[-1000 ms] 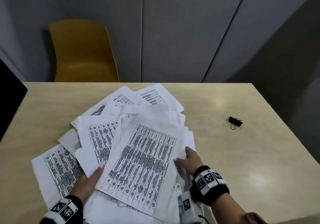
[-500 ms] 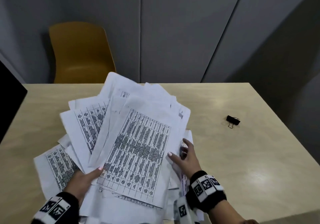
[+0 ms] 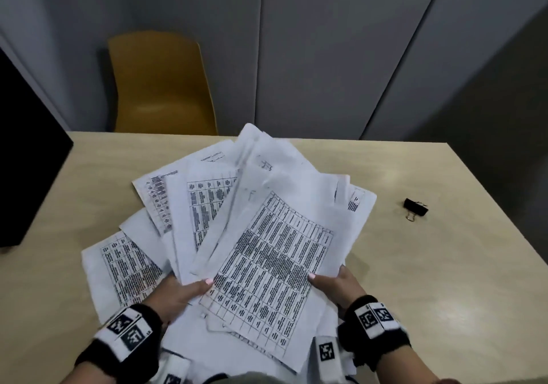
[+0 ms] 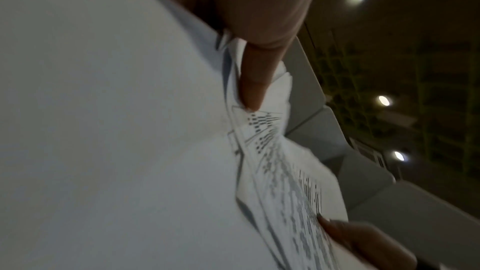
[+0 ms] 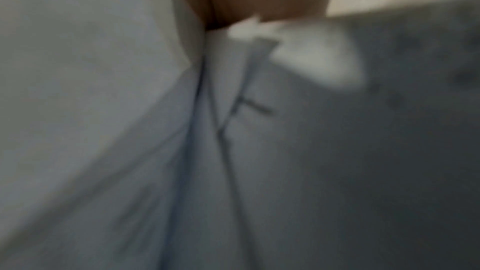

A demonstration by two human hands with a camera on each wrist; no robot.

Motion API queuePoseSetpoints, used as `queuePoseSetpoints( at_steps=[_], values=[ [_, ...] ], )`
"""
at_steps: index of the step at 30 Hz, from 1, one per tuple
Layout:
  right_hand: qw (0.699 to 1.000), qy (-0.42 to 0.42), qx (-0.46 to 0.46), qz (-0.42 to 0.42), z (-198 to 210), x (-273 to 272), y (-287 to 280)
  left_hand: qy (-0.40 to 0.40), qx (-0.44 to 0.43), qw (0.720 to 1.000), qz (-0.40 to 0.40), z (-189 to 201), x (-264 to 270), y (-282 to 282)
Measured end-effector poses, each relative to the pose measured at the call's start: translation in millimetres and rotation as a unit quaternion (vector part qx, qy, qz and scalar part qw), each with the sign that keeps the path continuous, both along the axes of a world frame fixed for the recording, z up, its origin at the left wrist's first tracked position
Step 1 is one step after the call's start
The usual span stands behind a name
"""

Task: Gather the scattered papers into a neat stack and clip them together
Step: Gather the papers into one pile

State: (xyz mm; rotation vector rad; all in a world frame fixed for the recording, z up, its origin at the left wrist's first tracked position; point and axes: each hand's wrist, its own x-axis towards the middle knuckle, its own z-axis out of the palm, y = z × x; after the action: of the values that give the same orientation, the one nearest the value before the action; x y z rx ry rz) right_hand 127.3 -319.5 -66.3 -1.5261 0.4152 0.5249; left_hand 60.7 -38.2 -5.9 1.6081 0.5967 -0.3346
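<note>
A loose fan of printed papers (image 3: 267,235) with tables on them is tilted up off the beige table (image 3: 415,280), its far edges raised. My left hand (image 3: 181,291) grips the bundle's near left side, thumb on top. My right hand (image 3: 335,285) grips its near right edge, thumb on the top sheet. One printed sheet (image 3: 118,268) lies flat at the left, partly under the bundle. A black binder clip (image 3: 415,207) sits on the table to the right, apart from both hands. In the left wrist view my thumb pinches the papers (image 4: 272,161). The right wrist view shows blurred papers (image 5: 155,130).
A yellow chair (image 3: 160,87) stands behind the table's far edge. A black panel (image 3: 26,152) sits at the left edge. Grey wall panels rise behind. The table's right edge runs close past the binder clip.
Both hands have lifted the spread papers off the table and drawn them closer together; the far ends now stand up. The binder clip has not moved.
</note>
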Motion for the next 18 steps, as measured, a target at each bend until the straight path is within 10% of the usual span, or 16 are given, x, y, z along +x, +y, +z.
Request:
queuePoseSetpoints(
  at_steps=[5,9,13,18],
  values=[
    [0.994,-0.017,-0.095,-0.054,-15,0,-15,-0.039,0.031,0.999,0.005,-17,13,22],
    [0.993,-0.019,-0.090,-0.076,-24,4,-34,0.024,0.320,0.936,0.143,-34,9,81],
    [0.994,-0.019,-0.059,-0.094,-27,5,-37,0.196,0.359,0.909,0.083,-46,0,100],
    [0.994,-0.007,-0.020,-0.106,-7,0,-34,0.179,0.413,0.888,-0.091,-50,-3,47]
  ],
)
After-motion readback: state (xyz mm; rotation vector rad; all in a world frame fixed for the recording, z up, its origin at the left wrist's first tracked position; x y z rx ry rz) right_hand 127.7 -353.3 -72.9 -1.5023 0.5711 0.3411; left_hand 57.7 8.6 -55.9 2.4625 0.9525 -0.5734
